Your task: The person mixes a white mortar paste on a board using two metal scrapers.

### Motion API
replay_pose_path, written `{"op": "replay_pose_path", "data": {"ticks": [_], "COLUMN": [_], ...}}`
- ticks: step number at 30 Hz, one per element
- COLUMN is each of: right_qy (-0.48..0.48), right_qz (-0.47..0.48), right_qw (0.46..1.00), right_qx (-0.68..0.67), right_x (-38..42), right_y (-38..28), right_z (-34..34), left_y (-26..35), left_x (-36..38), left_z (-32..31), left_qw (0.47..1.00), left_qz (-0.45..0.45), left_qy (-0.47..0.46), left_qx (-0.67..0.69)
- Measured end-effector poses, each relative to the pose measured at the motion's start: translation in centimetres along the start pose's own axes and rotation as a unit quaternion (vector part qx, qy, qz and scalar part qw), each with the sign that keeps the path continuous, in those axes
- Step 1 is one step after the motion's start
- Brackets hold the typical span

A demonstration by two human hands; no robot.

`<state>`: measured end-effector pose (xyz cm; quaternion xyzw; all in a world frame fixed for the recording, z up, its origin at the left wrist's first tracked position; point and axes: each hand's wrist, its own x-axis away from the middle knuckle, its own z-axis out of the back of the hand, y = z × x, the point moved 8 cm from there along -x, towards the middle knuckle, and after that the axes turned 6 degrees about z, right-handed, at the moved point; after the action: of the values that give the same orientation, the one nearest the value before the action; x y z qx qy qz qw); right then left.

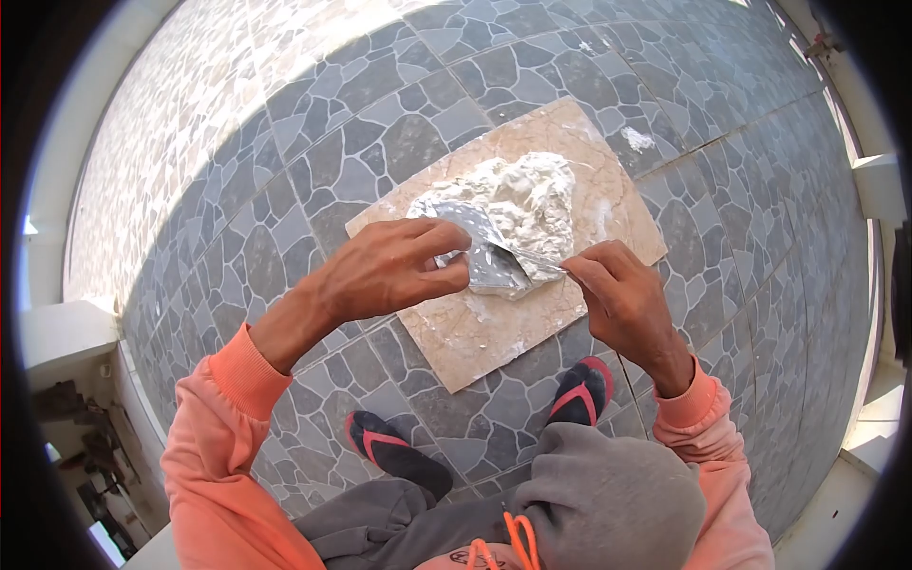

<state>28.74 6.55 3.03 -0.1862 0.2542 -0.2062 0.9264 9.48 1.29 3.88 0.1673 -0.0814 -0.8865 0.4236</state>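
Note:
My left hand (394, 266) has its fingers curled round the near left side of a grey, white-spattered flat tool (483, 249). My right hand (622, 294) pinches something thin at the tool's right end; the piece is too small to name. Beneath and beyond the tool lies a lumpy heap of wet white paste (532, 195). The heap rests on a beige marbled tile (456, 351), which has white smears on it. My left fingers hide part of the tool.
The tile lies on a grey stone-patterned floor (332, 180). A white splash (637, 140) marks the floor beyond the tile. My feet in red-and-black sandals (581, 389) stand at its near edge. Dark objects (104, 456) sit beyond a low white wall at lower left.

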Motion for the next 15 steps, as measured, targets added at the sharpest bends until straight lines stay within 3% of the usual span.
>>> {"op": "replay_pose_path", "data": {"ticks": [4, 11, 15], "right_qy": [0.006, 0.002, 0.014], "right_qz": [-0.003, 0.043, 0.076], "right_qw": [1.000, 0.998, 0.996], "right_qx": [0.018, 0.049, 0.052], "right_x": [-0.8, -1.0, -1.1], "right_y": [2.3, 1.9, 0.5], "right_z": [-2.1, -3.0, -2.6], "left_y": [0.7, -3.1, -3.7], "left_x": [-0.2, -1.3, -2.6], "left_z": [1.4, 3.5, 2.9], "left_qw": [0.999, 0.970, 0.961], "left_qz": [-0.002, 0.172, 0.200], "left_qy": [0.046, 0.143, 0.133], "left_qx": [0.009, 0.097, 0.139]}}
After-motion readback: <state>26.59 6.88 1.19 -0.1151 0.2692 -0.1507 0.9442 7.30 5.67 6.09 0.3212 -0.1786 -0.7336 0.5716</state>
